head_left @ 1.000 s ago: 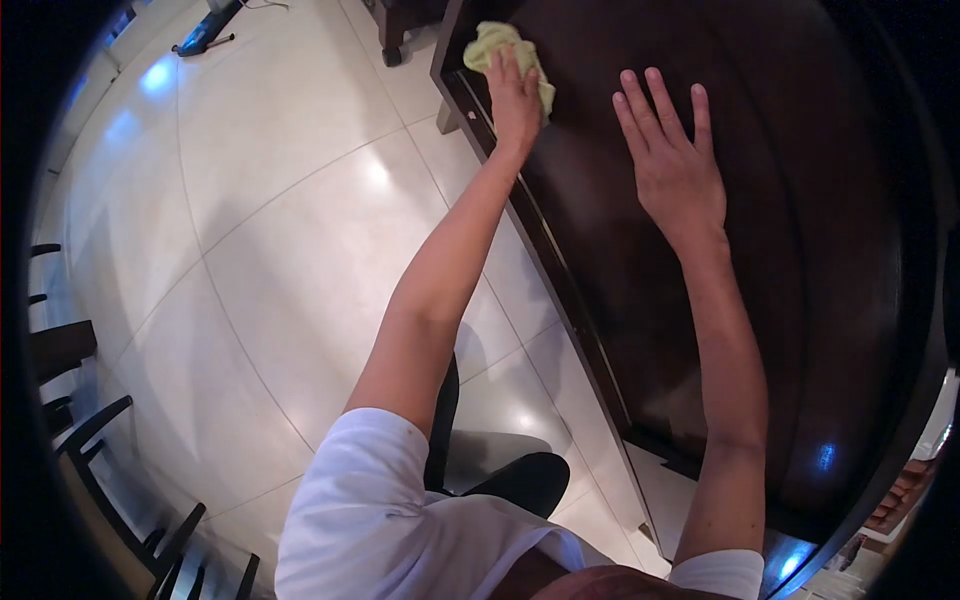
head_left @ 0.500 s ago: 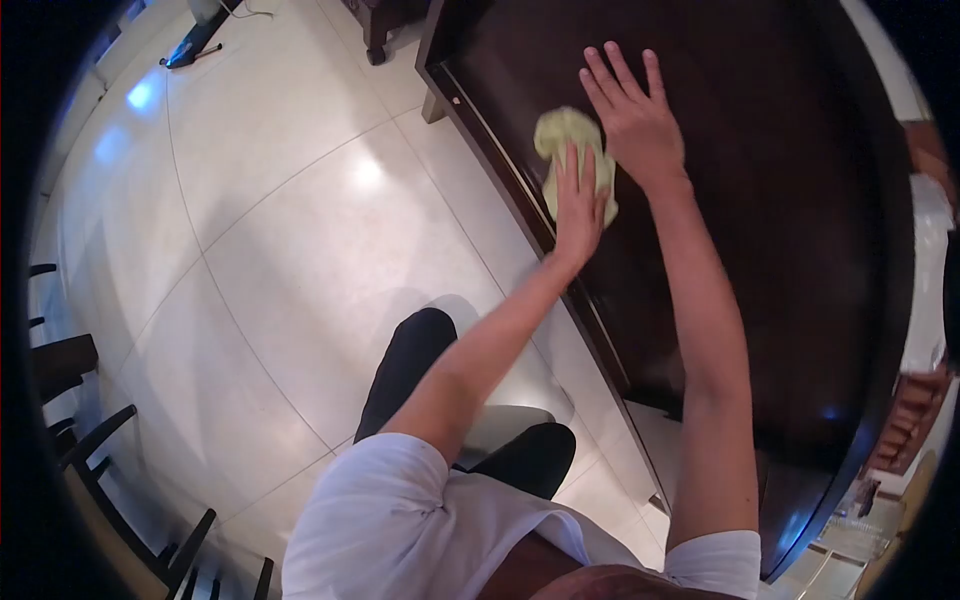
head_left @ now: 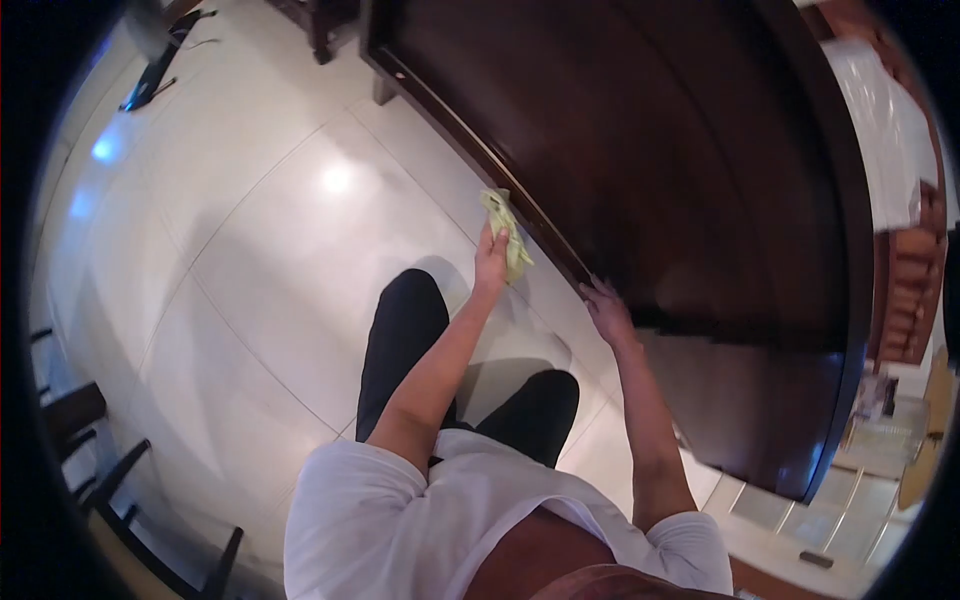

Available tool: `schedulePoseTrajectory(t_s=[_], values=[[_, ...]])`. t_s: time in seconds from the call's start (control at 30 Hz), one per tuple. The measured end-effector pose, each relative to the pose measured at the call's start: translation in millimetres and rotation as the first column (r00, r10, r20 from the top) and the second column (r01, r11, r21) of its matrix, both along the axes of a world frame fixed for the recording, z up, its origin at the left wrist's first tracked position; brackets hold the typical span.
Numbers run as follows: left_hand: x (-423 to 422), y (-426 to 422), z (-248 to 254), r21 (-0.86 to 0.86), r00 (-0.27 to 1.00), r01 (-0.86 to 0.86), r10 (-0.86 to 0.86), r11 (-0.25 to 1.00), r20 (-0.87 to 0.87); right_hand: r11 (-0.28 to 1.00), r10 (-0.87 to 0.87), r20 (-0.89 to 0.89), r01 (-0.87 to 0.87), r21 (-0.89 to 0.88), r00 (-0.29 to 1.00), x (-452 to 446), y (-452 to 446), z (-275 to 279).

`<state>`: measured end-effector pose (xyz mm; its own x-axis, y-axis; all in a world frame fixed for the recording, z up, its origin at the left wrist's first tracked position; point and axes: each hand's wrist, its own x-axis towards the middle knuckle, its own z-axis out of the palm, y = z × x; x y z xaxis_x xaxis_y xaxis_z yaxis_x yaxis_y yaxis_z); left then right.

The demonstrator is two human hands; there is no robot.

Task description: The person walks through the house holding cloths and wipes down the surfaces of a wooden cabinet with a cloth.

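A yellow-green cloth is gripped in my left hand, beside the outer edge of a dark brown wooden piece of furniture. The cloth hangs by the furniture's side, over the pale floor. My right hand rests at the near part of the same edge, its fingers somewhat apart on the rim and nothing seen in them. A thin light strip runs along this edge.
Dark chairs stand at the lower left on the tiled floor. A black stand foot is at the upper left. A plastic-wrapped item and a reddish-brown wooden piece lie beyond the furniture's right side.
My left hand has moved the cloth off the dark surface to its outer side. My right hand has come back from the middle of the surface to the near edge. The view has shifted.
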<state>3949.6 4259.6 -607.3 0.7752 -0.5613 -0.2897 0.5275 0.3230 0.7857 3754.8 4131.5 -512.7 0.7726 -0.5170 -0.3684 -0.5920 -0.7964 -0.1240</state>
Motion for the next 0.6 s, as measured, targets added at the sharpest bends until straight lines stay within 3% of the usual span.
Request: schedulePoseTrajectory(t_s=[0.1, 0.17, 0.2, 0.23, 0.33, 0.37, 0.43, 0.47, 0.53, 0.6], values=[[-29.6, -9.5, 12.9, -0.039, 0.999, 0.042, -0.043, 0.998, -0.017, 0.874, -0.416, 0.226, 0.319, 0.367, 0.881, -70.4, 10.7, -19.1], [-65.1, -22.7, 24.8, 0.007, 0.985, 0.169, -0.168, 0.986, -0.046, 0.631, -0.731, 0.348, 0.388, 0.671, 0.587, -85.7, 34.9, -9.0], [-84.6, -27.3, 32.9, 0.146, 0.965, 0.258, -0.262, 0.955, 0.008, 0.49, -0.85, 0.35, 0.346, 0.8, 0.394, -81.6, 52.5, 6.1], [-104.4, -31.3, 41.1, 0.287, 0.932, 0.328, -0.358, 0.9, 0.055, 0.428, -0.894, 0.353, 0.297, 0.854, 0.274, -75.3, 66.2, 21.4], [-151.1, -41.3, 57.5, -0.192, 0.707, 0.674, -0.698, 0.713, -0.113, 0.33, -0.94, 0.338, -0.124, 0.936, 0.045, -75.1, 77.4, 23.2], [-154.1, -39.8, 65.6, -0.132, 0.657, 0.745, -0.754, 0.654, -0.029, 0.284, -0.958, 0.275, -0.115, 0.952, -0.085, -79.0, 72.9, 13.5], [-149.1, -39.3, 85.4, 0.008, 0.524, 0.849, -0.843, 0.529, 0.123, 0.239, -0.968, 0.218, -0.186, 0.953, -0.127, -100.5, 53.5, -13.5], [-142.5, -42.6, 81.4, 0.132, 0.56, 0.797, -0.803, 0.59, 0.203, 0.216, -0.972, 0.187, -0.221, 0.951, -0.146, -108.3, 47.9, -22.9], [-116.4, -57.3, 72.2, 0.335, 0.586, 0.629, -0.71, 0.702, 0.389, 0.259, -0.937, 0.165, -0.298, 0.919, -0.307, -96.8, 49.1, -22.0], [-87.8, -65.2, 88.2, 0.195, 0.784, 0.442, -0.483, 0.875, 0.389, 0.297, -0.87, 0.108, -0.337, 0.894, -0.481, -77.3, 50.9, -22.2]])
